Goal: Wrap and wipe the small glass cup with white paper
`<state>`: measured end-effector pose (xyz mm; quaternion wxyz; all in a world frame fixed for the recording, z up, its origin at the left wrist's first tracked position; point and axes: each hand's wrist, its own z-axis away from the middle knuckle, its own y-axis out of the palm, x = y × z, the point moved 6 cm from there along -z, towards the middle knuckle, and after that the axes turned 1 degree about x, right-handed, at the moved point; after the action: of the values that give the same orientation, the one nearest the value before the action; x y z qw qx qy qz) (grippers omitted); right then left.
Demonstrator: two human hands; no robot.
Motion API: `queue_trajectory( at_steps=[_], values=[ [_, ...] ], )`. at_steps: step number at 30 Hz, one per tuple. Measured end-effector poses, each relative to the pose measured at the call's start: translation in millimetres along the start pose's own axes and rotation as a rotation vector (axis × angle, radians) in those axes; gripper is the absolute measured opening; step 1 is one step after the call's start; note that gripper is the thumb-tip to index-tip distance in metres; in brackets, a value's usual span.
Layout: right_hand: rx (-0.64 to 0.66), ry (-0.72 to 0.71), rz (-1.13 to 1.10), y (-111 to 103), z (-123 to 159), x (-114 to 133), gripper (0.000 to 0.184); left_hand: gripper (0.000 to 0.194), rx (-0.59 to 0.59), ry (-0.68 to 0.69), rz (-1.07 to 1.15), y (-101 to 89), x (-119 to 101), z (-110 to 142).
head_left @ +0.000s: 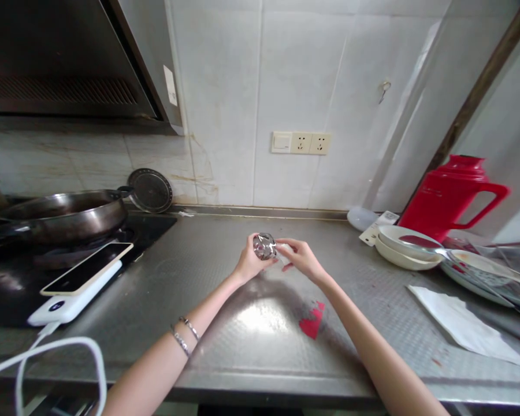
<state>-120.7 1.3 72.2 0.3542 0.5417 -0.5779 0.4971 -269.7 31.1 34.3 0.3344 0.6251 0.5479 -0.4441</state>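
My left hand is wrapped round a small shiny glass, held above the middle of the steel counter. Its round, patterned end faces me. To the right, the fingers of my right hand are bent in a pinch close against the glass. Between them shows a bit of white tissue, partly hidden by the fingers. A ragged red patch lies on the counter below my right hand.
At left, a steel pan sits on the black stove, with a phone and a cabled white power bank at its edge. At right are a red thermos, stacked bowls and a folded tissue.
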Motion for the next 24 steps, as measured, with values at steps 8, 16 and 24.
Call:
queue_trajectory(
  at_steps=[8, 16, 24],
  values=[
    [0.009, -0.063, -0.143, -12.8, -6.0, 2.3, 0.056, 0.084, 0.015, -0.009, 0.035, 1.6, 3.1, 3.8],
    [-0.161, -0.109, -0.026, -29.6, -10.0, -0.2, 0.038, 0.084, 0.147, 0.042, -0.017, 7.6, -3.6, 4.6],
    [-0.341, -0.172, 0.166, -35.0, -3.9, 6.7, 0.038, 0.082, 0.200, 0.043, -0.017, 11.5, -12.2, 9.0]
  ],
)
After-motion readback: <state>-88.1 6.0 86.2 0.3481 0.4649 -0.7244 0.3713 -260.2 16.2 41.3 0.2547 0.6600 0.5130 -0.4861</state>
